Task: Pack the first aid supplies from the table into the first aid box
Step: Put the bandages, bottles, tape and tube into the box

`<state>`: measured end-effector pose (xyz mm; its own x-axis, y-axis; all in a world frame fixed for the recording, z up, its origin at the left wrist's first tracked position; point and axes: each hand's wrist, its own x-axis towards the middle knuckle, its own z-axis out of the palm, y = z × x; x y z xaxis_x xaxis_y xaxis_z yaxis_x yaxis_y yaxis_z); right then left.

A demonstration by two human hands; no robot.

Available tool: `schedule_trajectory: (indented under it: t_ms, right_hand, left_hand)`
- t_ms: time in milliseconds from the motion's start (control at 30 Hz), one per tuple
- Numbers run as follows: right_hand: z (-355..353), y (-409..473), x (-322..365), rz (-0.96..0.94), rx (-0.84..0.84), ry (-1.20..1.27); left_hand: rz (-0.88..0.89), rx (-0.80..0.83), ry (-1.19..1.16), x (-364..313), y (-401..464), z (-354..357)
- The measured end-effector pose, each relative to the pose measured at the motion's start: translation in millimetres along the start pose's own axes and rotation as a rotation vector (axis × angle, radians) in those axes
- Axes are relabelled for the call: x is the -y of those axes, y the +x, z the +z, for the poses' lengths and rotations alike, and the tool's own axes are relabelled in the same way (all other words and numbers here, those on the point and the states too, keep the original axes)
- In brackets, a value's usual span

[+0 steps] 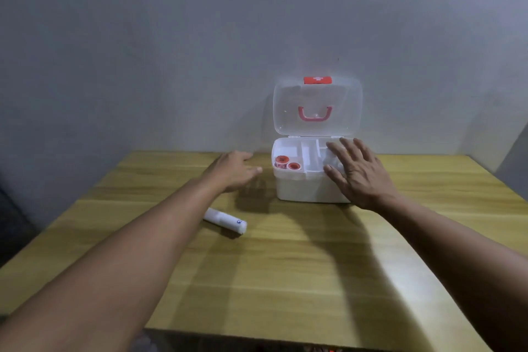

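**Two empty hands by the open box**

The right hand (358,173) is reaching over the right side of the first aid box (307,184). Its fingers (338,153) are spreading wide apart and flat, and they are holding nothing. They are hanging over the right part of the box's top tray; whether they are touching it is hard to tell.

The left hand (233,170) is stretching out just to the left of the box. Its fingers are loosely open and a little curled, and they are holding nothing too. They are staying apart from the box.

The box is sitting on the wooden bench (285,266), near the wall at the back. It is white, and its clear lid (317,107) is standing up open, showing a pink handle and a red clasp on top. Two round orange tape rolls (285,163) are lying in the left part of the tray.

A white roll (225,220) with a small blue mark is lying on its side on the bench, below the left hand and well apart from the box.
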<state>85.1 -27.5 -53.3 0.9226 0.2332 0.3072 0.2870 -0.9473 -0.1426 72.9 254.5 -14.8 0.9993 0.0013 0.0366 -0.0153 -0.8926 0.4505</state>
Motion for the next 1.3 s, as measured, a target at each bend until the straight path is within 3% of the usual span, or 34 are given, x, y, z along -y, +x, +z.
schedule_trajectory:
  t_ms: [133,233,533,733,900,1100,1300]
  right_hand:
    - [1.8,1.0,-0.6,-0.001,-0.005,-0.004]
    - [1.0,0.4,-0.3,0.001,0.0,0.0]
    - [-0.7,-1.1,2.1,0.006,-0.019,-0.005]
    - [-1.9,-2.5,3.1,0.006,-0.032,0.006]
    - [-0.1,-1.4,2.7,0.019,-0.014,-0.003]
    - [-0.4,-2.4,4.6,0.027,-0.029,0.005]
    - [0.3,-2.5,3.0,0.022,-0.048,0.007]
  left_hand:
    - [-0.209,0.226,0.012,48.7,-24.2,2.7]
    - [-0.214,0.346,0.046,71.8,-36.5,6.7]
    - [-0.07,0.213,-0.061,80.4,-40.4,17.6]
    - [0.004,-0.05,-0.067,77.5,-46.2,24.9]
    - [0.139,-0.222,-0.173,27.5,-16.5,-2.1]
    - [0.185,-0.178,-0.311,-53.7,34.4,-12.7]
    - [0.156,-0.045,-0.283,-82.3,65.6,13.5]
